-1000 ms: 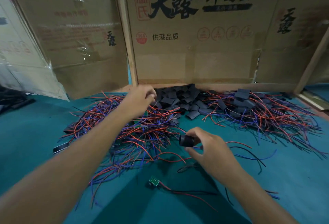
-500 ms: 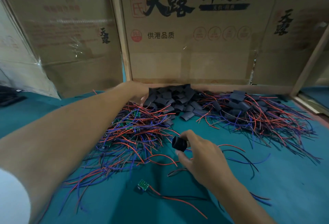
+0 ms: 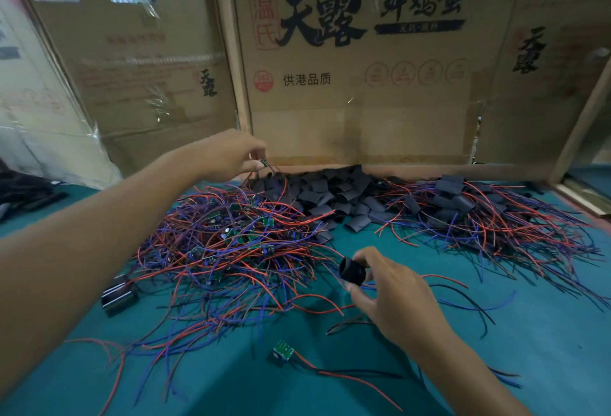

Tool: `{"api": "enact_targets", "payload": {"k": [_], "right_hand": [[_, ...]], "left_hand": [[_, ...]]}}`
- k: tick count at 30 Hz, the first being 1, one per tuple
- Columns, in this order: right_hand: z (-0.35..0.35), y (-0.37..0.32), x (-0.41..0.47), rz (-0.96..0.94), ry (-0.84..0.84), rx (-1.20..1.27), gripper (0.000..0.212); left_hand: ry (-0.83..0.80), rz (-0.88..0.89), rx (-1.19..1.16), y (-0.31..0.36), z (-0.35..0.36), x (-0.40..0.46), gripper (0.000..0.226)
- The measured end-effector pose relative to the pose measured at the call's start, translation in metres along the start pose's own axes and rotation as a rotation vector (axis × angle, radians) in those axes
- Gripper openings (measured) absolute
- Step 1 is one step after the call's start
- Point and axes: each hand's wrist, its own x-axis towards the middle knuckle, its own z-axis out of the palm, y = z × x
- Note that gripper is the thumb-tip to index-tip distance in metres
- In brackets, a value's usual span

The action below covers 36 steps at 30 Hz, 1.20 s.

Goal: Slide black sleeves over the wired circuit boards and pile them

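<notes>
My left hand (image 3: 231, 154) is raised above the far edge of a tangle of bare wired circuit boards (image 3: 231, 243) and pinches a small green circuit board (image 3: 263, 163) whose wires trail down into the tangle. My right hand (image 3: 393, 296) hovers over the teal table and holds a black sleeve (image 3: 352, 270) squeezed open into a tube, its mouth facing left. A heap of loose flat black sleeves (image 3: 330, 194) lies at the back centre. To the right lies a pile of sleeved boards (image 3: 463, 207) with red and blue wires fanning out. One single wired board (image 3: 284, 349) lies near me.
Cardboard box walls (image 3: 357, 85) stand close behind the heaps. A wooden frame post (image 3: 582, 124) rises at the right. A small dark metal block (image 3: 119, 293) sits left of the tangle. Loose black and blue wires (image 3: 476, 303) lie right of my right hand on the teal table (image 3: 545, 349).
My left hand has lifted away from the heaps with a green board pinched in its fingers, wires trailing. My right hand kept the sleeve in about the same place.
</notes>
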Motion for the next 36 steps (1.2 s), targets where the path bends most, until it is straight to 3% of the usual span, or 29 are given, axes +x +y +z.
{"api": "enact_targets", "payload": {"k": [5, 10, 13, 16, 19, 28, 36], "right_hand": [[-0.002, 0.002, 0.001, 0.005, -0.003, -0.018, 0.029], [-0.004, 0.004, 0.002, 0.058, -0.017, -0.014, 0.029], [-0.004, 0.007, 0.003, 0.092, -0.032, -0.009, 0.028], [-0.005, 0.009, 0.004, 0.132, -0.054, 0.001, 0.026], [-0.006, 0.012, 0.005, 0.148, -0.071, 0.029, 0.025], [-0.006, 0.006, 0.005, 0.103, -0.146, 0.17, 0.027], [0.003, -0.011, -0.001, 0.035, -0.187, 0.245, 0.029]], "left_hand": [[0.305, -0.071, -0.186, 0.011, -0.019, -0.025, 0.013], [0.46, -0.27, -1.002, 0.051, 0.003, -0.073, 0.016], [0.465, -0.38, -1.432, 0.08, 0.041, -0.097, 0.025], [0.474, -0.456, -1.746, 0.1, 0.077, -0.109, 0.018], [0.527, -0.465, -1.826, 0.108, 0.096, -0.113, 0.008], [0.684, -0.351, -1.837, 0.108, 0.1, -0.117, 0.021], [0.706, -0.357, -2.067, 0.116, 0.101, -0.115, 0.017]]}}
